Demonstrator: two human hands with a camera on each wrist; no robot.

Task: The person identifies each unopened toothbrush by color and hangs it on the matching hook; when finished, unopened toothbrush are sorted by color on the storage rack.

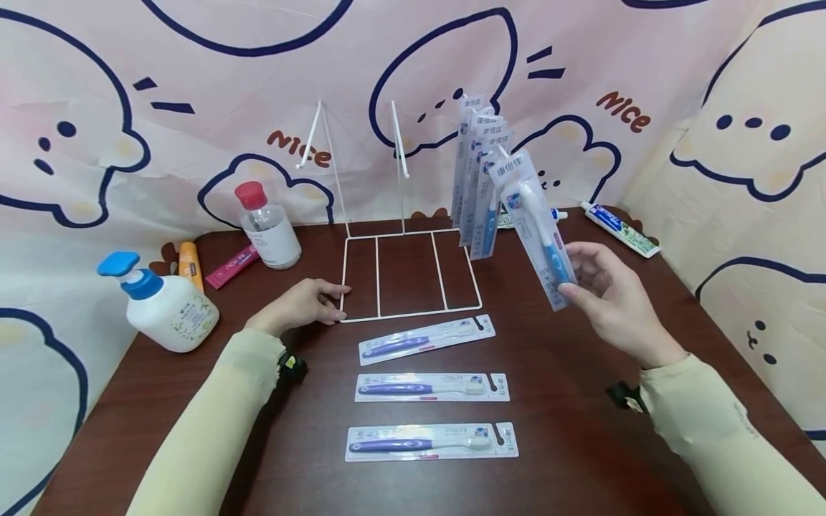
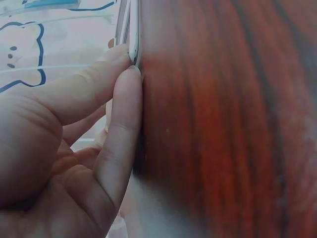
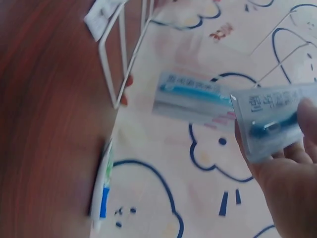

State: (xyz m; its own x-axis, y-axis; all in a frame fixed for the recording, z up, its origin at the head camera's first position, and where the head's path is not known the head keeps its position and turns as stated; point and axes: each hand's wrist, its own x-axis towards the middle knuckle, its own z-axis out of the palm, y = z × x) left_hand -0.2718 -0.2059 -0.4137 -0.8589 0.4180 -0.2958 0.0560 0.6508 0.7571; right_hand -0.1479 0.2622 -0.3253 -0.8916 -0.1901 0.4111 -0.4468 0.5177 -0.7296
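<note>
Pale yellow-green long sleeves [image 1: 209, 416], with black wrist-worn pieces [image 1: 292, 367] bearing yellow patches.

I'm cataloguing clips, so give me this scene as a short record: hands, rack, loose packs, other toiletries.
left hand: pinches the base of a white wire rack at its left edge
right hand: holds a blister-packed blue-and-white toothbrush near its lower end
rack: two left hooks bare; more toothbrush packs hang at right
loose packs: three, clear-and-white with purple-handled toothbrushes, lying in front
toiletries left: white blue-topped pump bottle, orange tube, pink tube, clear red-capped bottle
toiletries right: white-and-blue toothpaste tube
</note>
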